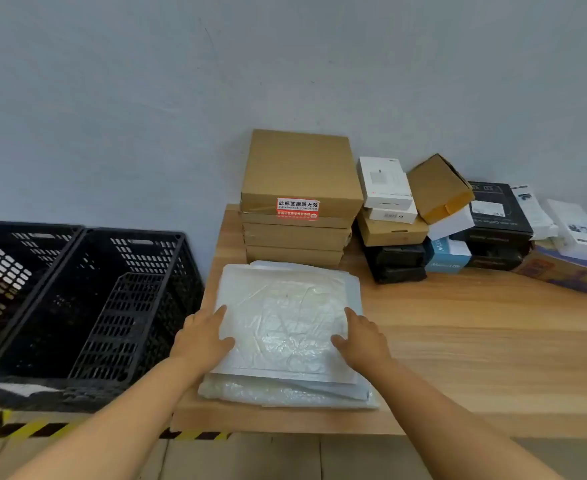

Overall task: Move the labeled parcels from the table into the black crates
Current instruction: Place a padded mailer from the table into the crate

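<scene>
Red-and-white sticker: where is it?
Head view, centre: the red-and-white sticker is on the front edge of the top brown box, behind the white bags.

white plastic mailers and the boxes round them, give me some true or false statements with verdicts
1. Both hands grip the top white plastic mailer, the left hand on its left edge and the right hand on its right edge. True.
2. The mailer lies alone on the wooden table. False: it tops a pile of more mailers.
3. The stack of brown cardboard boxes behind the pile carries a red and white sticker. True.
4. The black crates stand to the right of the table. False: they stand to its left.
5. The near black crate is packed full. False: it looks almost empty.
</scene>
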Available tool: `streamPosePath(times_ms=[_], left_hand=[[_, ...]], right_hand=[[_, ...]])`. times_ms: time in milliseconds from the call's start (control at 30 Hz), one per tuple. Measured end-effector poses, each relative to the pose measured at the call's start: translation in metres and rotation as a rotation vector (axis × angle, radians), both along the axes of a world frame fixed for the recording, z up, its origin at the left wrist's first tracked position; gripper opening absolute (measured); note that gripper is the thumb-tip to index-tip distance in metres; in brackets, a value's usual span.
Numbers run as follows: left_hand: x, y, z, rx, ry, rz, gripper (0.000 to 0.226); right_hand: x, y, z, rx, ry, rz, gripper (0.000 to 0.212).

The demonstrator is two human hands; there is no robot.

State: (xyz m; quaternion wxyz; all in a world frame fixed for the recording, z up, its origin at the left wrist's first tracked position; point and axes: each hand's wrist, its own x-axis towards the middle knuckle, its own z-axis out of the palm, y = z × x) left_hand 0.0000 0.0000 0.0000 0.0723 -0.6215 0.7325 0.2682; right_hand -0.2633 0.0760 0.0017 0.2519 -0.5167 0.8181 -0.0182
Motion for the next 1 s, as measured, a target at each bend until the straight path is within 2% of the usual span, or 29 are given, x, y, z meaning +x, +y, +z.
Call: streamPosePath(times_ms=[133, 267, 333, 367, 467, 500, 633, 767, 900, 1000], left_hand=[[0.003, -0.015, -0.011, 0.128, 0.125, 0.095, 0.074], [0.009, -0.028, -0.022, 0.181, 0.41, 0.206, 0.072], [0.014, -0.033, -0.021, 0.186, 0.446, 0.253, 0.068], [0.017, -0.035, -0.021, 0.175, 0.449, 0.274, 0.059], [0.024, -0.037, -0.013, 0.151, 0.47, 0.344, 0.014], [0.028, -0.039, -0.011, 0.159, 0.474, 0.371, 0.009], [0.045, -0.041, -0.001, 0.26, 0.581, 0.448, 0.011], [0.059, -0.042, 0.016, 0.287, 0.66, 0.488, 0.027], [0.07, -0.042, 0.042, 0.269, 0.734, 0.522, 0.031], [0.073, -0.042, 0.07, 0.245, 0.833, 0.536, 0.037]], right_hand=[[0.004, -0.012, -0.006, -0.002, -0.358, -0.275, 0.071], [0.015, -0.016, -0.012, -0.026, -0.519, -0.47, 0.069], [0.019, -0.016, -0.014, -0.041, -0.58, -0.551, 0.07], [0.022, -0.016, -0.016, -0.048, -0.597, -0.588, 0.071], [0.033, -0.013, -0.015, -0.071, -0.654, -0.67, 0.068], [0.037, -0.013, -0.014, -0.075, -0.671, -0.689, 0.066], [0.052, -0.009, -0.008, -0.072, -0.743, -0.794, 0.06], [0.068, 0.0, 0.0, -0.111, -0.864, -0.891, 0.057], [0.081, 0.004, 0.031, -0.194, -0.911, -0.894, 0.044], [0.084, 0.004, 0.067, -0.308, -0.885, -0.828, 0.026]])
